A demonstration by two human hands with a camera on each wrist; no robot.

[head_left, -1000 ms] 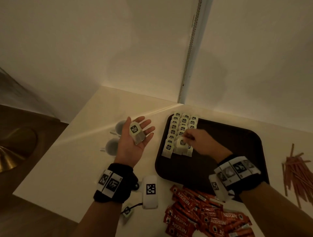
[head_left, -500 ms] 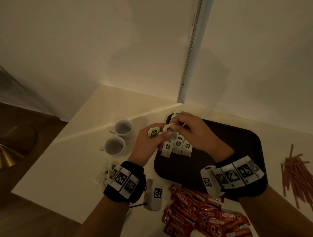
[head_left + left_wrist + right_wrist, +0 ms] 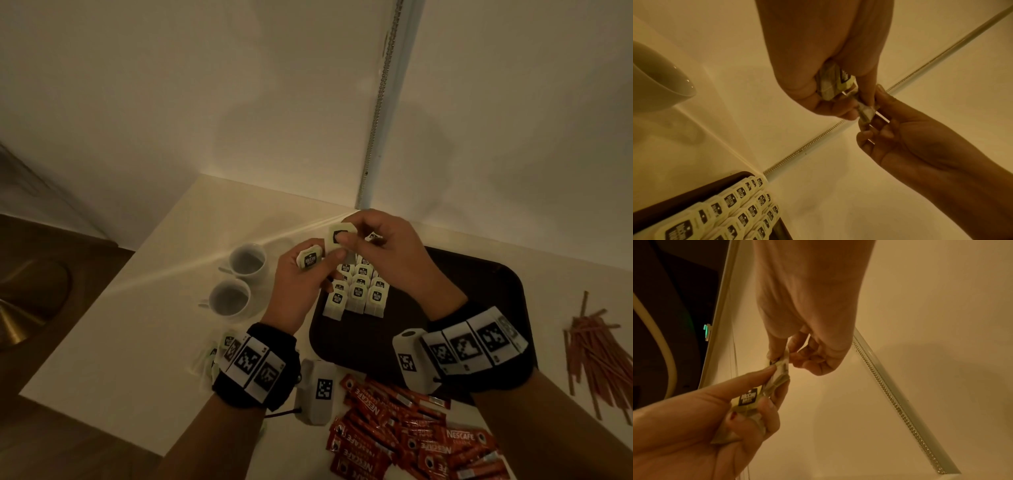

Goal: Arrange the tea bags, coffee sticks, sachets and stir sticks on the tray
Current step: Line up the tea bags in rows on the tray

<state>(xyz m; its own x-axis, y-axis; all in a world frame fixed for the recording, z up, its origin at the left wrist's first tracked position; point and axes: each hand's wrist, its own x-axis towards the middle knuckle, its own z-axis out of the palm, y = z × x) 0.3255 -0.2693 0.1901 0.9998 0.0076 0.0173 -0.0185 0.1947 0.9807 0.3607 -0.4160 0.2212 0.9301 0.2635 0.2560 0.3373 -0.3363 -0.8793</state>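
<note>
A dark tray [image 3: 479, 274] carries several white tea bags [image 3: 359, 291] in neat rows at its far left corner. Above those rows my left hand [image 3: 318, 263] grips a small stack of tea bags [image 3: 310, 262]. My right hand [image 3: 342, 241] pinches one tea bag [image 3: 339, 234] by its top, right beside the left hand's fingers. In the right wrist view the pinched bag [image 3: 781, 361] touches the labelled bag [image 3: 748, 399] held by the left hand. The left wrist view shows the stack [image 3: 833, 82] between my fingers and the rows [image 3: 735, 209] below.
Two white cups [image 3: 246, 262] [image 3: 229, 298] stand left of the tray. Loose tea bags [image 3: 219, 346] lie beside my left wrist. Red coffee sticks [image 3: 411, 445] are piled at the front edge, and brown stir sticks [image 3: 596, 353] lie right of the tray. Walls meet just behind.
My left hand, open palm-up with a tea bag a second ago, has turned over and closed on the bags. My right hand left the rows and now pinches a bag at the left hand.
</note>
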